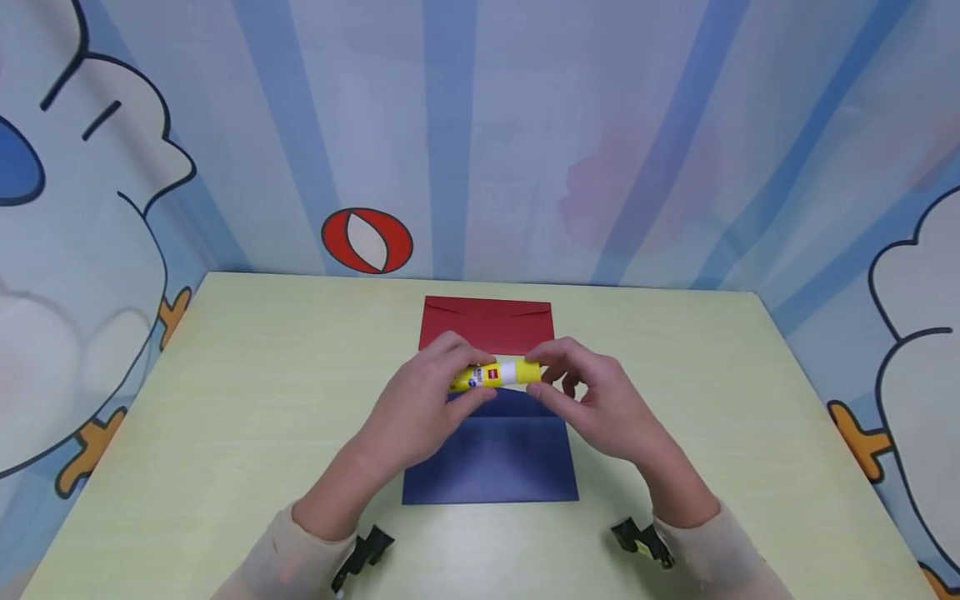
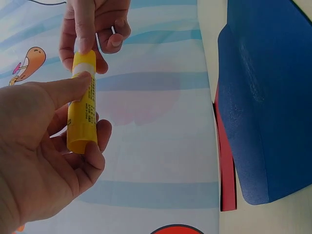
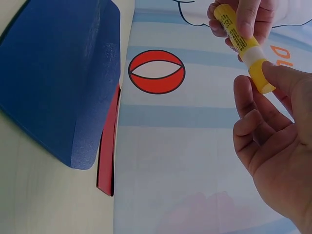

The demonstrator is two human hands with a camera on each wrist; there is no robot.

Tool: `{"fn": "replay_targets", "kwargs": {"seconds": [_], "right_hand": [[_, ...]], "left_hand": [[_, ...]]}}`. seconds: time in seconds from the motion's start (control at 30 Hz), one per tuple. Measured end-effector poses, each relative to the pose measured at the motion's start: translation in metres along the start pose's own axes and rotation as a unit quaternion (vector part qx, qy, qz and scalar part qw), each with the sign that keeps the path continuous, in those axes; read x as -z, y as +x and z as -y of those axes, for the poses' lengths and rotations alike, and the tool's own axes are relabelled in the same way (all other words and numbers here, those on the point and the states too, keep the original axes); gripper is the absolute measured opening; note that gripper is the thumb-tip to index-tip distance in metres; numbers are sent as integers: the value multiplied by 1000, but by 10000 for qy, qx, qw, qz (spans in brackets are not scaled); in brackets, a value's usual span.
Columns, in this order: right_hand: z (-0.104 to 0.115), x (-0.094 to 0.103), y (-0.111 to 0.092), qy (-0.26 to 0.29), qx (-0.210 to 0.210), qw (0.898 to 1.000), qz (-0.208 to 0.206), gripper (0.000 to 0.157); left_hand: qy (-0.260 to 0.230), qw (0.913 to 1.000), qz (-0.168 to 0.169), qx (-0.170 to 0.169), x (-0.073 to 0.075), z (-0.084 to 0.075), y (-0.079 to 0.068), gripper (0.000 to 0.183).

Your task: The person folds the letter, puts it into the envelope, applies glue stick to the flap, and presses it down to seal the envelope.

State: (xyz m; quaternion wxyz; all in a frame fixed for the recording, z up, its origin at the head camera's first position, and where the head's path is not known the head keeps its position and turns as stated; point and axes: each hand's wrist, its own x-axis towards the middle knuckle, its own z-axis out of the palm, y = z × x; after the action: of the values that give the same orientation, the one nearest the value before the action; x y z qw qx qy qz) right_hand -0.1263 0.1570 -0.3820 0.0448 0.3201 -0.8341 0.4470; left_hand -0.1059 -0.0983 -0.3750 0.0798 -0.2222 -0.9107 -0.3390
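A yellow glue stick with a white band is held level above the blue envelope. My left hand grips its body between thumb and curled fingers. At the other end, my right hand pinches the yellow cap between thumb and forefinger. The blue envelope lies with its flap unfolded away from me, partly behind the hands. Shiny streaks show along the flap in the left wrist view.
Beyond the blue envelope lies a red envelope, its flap side up. Both rest on a pale yellow-green table. A striped blue cartoon backdrop rises behind the table. Black wrist-worn devices show below both hands.
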Motion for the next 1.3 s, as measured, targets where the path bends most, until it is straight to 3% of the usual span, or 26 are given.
{"fn": "replay_targets", "kwargs": {"seconds": [0.23, 0.57, 1.03, 1.1, 1.2, 1.3], "right_hand": [[-1, -5, 1, 45, 10, 10000, 85, 38], [-4, -6, 3, 396, 91, 9990, 178, 37], [-7, -14, 5, 1390, -611, 9879, 318, 30], [-8, -13, 5, 1500, -700, 9857, 308, 29], [-7, -10, 3, 1526, -763, 9852, 161, 31], [-3, -9, 3, 1525, -786, 9852, 61, 33]], "left_hand": [[67, 10000, 52, -48, -2, -1, -1, 44], [-42, 9968, -367, -713, -8, -1, 0, 39], [630, 9911, -635, -990, -10, -2, -1, 43], [434, 9935, -634, -845, -13, -2, -1, 42], [-411, 9967, -546, -428, -22, -4, -1, 38], [-1334, 9897, -514, -70, -29, -6, -1, 37]]}}
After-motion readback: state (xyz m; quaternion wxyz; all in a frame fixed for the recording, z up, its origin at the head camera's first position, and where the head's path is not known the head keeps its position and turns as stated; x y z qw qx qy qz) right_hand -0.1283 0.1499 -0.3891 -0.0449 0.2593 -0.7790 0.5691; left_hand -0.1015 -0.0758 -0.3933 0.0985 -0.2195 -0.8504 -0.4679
